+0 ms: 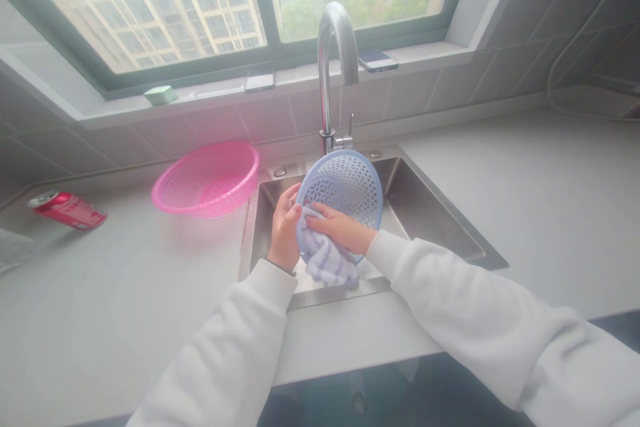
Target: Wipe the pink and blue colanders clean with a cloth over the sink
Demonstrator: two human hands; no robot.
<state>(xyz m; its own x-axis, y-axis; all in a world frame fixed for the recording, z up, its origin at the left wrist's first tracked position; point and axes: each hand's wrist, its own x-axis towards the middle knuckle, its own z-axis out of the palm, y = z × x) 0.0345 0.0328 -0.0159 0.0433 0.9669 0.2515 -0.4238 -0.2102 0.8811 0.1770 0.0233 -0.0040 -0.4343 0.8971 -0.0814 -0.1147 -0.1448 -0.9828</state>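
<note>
A light blue plastic colander (357, 190) is held tilted over the sink, its perforated inside turned toward me. My left hand (286, 230) is closed on the colander's left rim. With my right hand (340, 225) I press a pale, striped cloth (327, 257) against the colander's inner left side. The cloth's loose end hangs below the rim. Part of the colander is hidden behind the cloth and my right hand.
The steel sink (435, 207) lies under a chrome faucet (327, 73). On the left counter are a pink basket (210, 180) and a red can (70, 210). A green block (161, 95) and two flat phone-like objects (379, 61) rest on the windowsill.
</note>
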